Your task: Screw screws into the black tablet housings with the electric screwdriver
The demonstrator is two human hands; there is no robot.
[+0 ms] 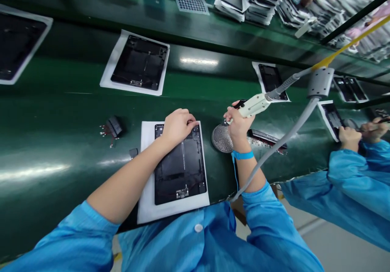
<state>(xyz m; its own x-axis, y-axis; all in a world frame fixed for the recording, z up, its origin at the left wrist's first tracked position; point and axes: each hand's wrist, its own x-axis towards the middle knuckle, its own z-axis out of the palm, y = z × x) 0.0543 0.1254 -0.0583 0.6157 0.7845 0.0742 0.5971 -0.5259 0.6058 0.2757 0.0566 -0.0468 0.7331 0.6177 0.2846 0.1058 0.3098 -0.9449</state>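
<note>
Open device on a green workbench, your two hands at work. The black, rectangular, tablet-like housing [179, 170] lies flat before you, inner side up, on a white sheet [146, 201] set on the glossy green bench [73, 105]. Your left hand [179, 124] rests at its far edge, fingers bent inward; you cannot tell from this angle whether they pinch anything small. Your right hand [240, 121] is closed around a pale, corded electric screwdriver [255, 104], its tip end by the round, silvery, perforated dish [222, 138], well apart from the housing.

Done, as far as can be seen: the housing is laid in place, a small circuit board [182, 193] sits at its near edge, and a thin pale strip [183, 156] runs along its middle. Left, by judgement: fastening seems under way rather than finished, since the tool is at the dish and the interior is uncovered. Which screws are already seated is too small to tell. Stacked dark parts with red-and-white ends [114, 126] lie loose to the left, and a similar long dark row [266, 138] to the right.
</note>
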